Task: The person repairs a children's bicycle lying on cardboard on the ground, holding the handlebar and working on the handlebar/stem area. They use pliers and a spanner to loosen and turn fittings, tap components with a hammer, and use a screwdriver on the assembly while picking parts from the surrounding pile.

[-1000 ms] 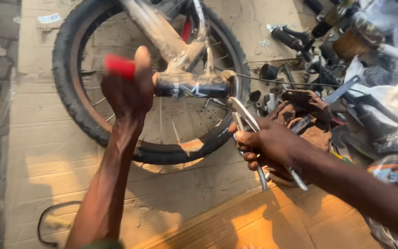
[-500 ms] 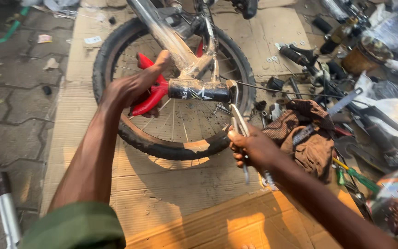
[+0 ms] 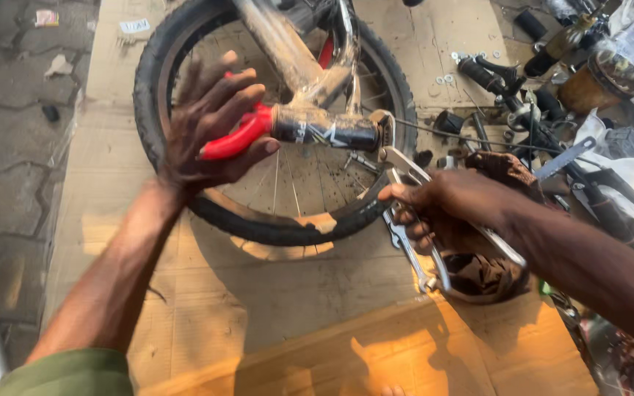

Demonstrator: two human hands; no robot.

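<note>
While gripping: left hand (image 3: pixel 207 136) w/ red crank (image 3: pixel 235 139)

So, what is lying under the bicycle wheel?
Flattened brown cardboard lies under the bicycle wheel and shows through the spokes. The left hand, the red part it holds and the frame cover some of it. What is beneath the cardboard cannot be seen.

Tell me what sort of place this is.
Likely an open-air bicycle repair spot: a bicycle wheel on flattened cardboard over paving, loose parts heaped alongside, and locking pliers in the right hand.
</note>
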